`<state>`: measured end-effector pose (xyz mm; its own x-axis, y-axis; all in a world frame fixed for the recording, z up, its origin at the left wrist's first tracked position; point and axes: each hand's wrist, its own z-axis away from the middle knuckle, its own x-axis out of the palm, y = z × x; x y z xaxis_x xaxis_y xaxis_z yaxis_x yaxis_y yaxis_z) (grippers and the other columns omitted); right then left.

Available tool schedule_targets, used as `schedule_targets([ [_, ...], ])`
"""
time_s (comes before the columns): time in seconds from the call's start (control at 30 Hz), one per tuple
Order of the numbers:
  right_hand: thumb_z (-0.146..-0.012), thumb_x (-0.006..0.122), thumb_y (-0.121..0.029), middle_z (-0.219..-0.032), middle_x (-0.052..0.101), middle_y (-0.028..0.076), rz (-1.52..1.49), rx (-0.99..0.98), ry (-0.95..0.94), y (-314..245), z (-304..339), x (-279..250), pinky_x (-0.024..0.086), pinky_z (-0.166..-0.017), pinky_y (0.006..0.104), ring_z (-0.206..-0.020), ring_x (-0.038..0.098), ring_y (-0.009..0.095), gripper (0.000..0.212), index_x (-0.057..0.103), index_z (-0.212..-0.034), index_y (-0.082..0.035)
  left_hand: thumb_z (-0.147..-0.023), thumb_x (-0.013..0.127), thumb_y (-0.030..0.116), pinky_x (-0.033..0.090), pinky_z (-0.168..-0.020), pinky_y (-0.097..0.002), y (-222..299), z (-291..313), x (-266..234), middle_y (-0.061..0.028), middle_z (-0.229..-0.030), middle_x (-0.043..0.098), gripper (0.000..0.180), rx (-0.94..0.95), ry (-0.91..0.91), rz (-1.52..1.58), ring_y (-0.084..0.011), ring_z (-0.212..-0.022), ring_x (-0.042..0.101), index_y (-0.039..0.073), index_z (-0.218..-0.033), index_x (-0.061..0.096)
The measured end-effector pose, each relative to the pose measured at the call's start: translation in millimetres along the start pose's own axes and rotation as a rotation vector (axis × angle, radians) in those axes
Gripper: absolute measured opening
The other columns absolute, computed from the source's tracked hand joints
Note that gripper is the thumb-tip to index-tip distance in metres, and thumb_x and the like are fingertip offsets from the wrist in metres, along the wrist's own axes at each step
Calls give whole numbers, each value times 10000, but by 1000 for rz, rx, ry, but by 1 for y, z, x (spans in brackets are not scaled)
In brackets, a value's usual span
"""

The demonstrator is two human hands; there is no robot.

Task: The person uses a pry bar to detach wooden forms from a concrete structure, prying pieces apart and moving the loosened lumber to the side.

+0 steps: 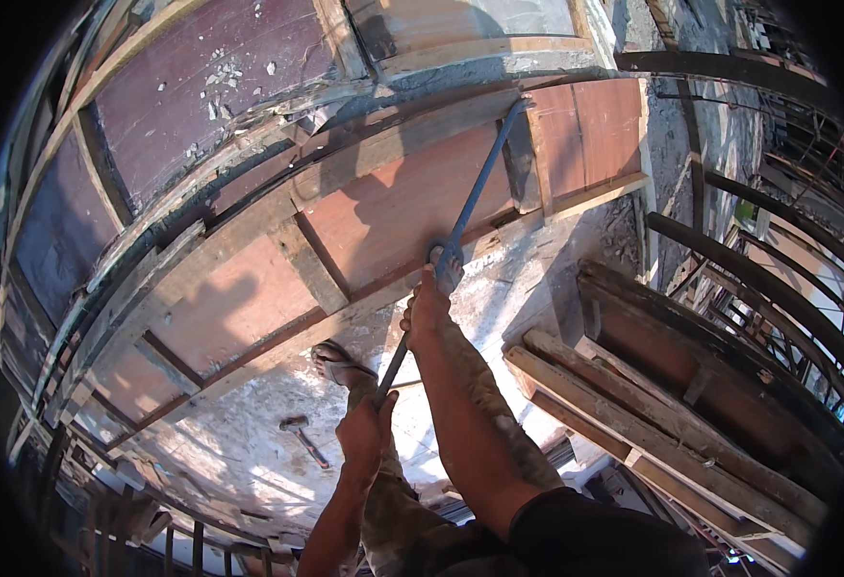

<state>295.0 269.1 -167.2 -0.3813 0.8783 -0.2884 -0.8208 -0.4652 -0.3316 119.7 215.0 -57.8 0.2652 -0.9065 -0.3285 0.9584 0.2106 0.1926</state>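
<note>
A long grey-blue metal pry bar (484, 178) slants from my body up to the far right. Its far tip meets the upper timber rail of a framed plywood panel (393, 226), beside an upright batten. Wrapped round the near end of the bar is my left hand (364, 435), closed. My right hand (427, 310) is closed on it further up, near the panel's lower rail. A hammer (304, 442) lies on the pale, dusty floor, left of my left hand.
My sandalled foot (340, 365) stands by the panel's lower rail. Timber-framed panels (672, 404) are stacked at the right, beyond them dark poles (758, 279). Past the panel, rubble bits (218, 96) lie on another purple-brown board (172, 115).
</note>
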Motion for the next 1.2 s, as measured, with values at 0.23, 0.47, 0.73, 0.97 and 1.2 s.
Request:
schedule_targets([
  [0.23,-964,559,-428,-867,680,280,273,-495,317,42,-49,53,498,-780,473,-813,666,411,576,655,-944,141,-939,545,582,509,-725,-527,-50,-78,1,-245,-776,683,567,125,23,-50,-450,-803,672,31,-927,681],
  [0.47,-964,558,-426,-766,665,295,283,-478,421,94,-101,91,491,-747,504,-771,661,445,591,653,-864,149,-933,558,566,511,-740,-514,-116,-169,38,-217,-796,696,533,132,64,-35,-430,-808,674,50,-992,684],
  [0.73,-981,553,-456,-625,594,234,173,-628,365,125,-136,127,476,-617,464,-569,574,335,637,639,-782,143,-918,645,462,491,-755,-463,-141,-231,17,-203,-877,700,448,72,-19,140,-380,-860,680,19,-980,652],
  [0.97,-977,576,-428,-601,596,226,119,-614,437,120,-152,130,448,-556,471,-555,601,313,610,636,-740,131,-920,665,394,472,-797,-498,-139,-257,43,-238,-966,677,414,119,57,90,-431,-945,646,10,-1065,616],
  [1.2,-977,557,-462,-705,660,282,158,-611,398,129,-176,122,487,-616,506,-667,666,422,623,678,-809,126,-921,670,356,473,-834,-515,-140,-277,69,-255,-1040,674,388,135,93,102,-456,-1004,630,19,-1096,590],
])
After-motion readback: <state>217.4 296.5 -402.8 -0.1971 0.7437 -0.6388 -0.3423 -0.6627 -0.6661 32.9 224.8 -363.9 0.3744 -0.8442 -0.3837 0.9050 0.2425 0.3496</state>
